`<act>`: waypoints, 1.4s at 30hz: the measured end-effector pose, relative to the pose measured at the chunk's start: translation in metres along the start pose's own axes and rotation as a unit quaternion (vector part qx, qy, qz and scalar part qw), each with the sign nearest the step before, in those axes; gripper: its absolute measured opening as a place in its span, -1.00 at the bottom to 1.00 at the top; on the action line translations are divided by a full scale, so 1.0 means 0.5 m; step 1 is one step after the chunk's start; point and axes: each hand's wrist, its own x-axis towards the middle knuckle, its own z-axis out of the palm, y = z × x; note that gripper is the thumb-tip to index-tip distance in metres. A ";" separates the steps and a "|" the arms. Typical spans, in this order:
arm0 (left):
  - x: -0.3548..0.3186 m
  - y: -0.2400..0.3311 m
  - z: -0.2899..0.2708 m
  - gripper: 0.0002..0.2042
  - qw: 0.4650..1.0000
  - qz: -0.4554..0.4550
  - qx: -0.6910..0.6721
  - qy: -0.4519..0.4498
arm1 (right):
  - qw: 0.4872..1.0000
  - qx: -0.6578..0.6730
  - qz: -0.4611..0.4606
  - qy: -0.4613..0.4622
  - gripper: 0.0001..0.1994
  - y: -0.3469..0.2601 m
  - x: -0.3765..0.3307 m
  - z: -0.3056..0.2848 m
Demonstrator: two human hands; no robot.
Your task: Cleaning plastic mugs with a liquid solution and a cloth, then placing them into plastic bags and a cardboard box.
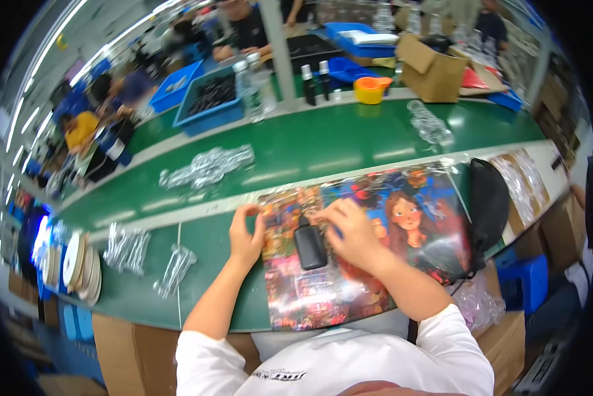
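A black, flat, rounded device (310,247) with a narrower black top end lies on a glossy, colourfully printed mat (369,290). My left hand (246,236) is at the mat's left edge, its fingers and thumb curved with a gap between them and nothing visible inside. Just right of the device, my right hand (350,230) has bent fingers, the forefinger stretched toward the device's top end. The mat shows between that finger and the thumb, so the hand looks open. Whether the fingertip touches the device I cannot tell.
Clear plastic-wrapped bundles (210,166) lie on the green bench (296,148), with more (126,249) at left beside white spools (82,267). A black bag (488,204) lies right of the mat. Behind stand a blue bin of black parts (207,105), bottles (250,92) and a cardboard box (433,69).
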 end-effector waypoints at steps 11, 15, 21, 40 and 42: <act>-0.016 -0.028 -0.028 -0.82 1.000 -0.007 0.002 0.020 | 0.973 -0.132 -0.105 -0.160 -0.47 -0.006 0.013 0.058; 0.022 0.038 -0.071 -0.80 0.994 0.054 0.089 -0.043 | 0.960 -0.164 -0.146 -0.176 -0.52 -0.011 0.012 0.072; 0.001 0.091 -0.266 -0.78 0.963 -0.018 0.248 -0.104 | 0.954 -0.178 -0.140 -0.197 -0.61 -0.028 0.012 0.069; -0.075 -0.018 -0.342 -0.32 0.869 -0.282 0.371 -0.168 | 0.945 -0.174 -0.167 -0.221 -0.57 -0.020 -0.001 0.063; -0.052 0.011 -0.320 -0.32 0.884 -0.276 0.343 -0.156 | 0.944 -0.168 -0.170 -0.227 -0.55 -0.021 0.003 0.065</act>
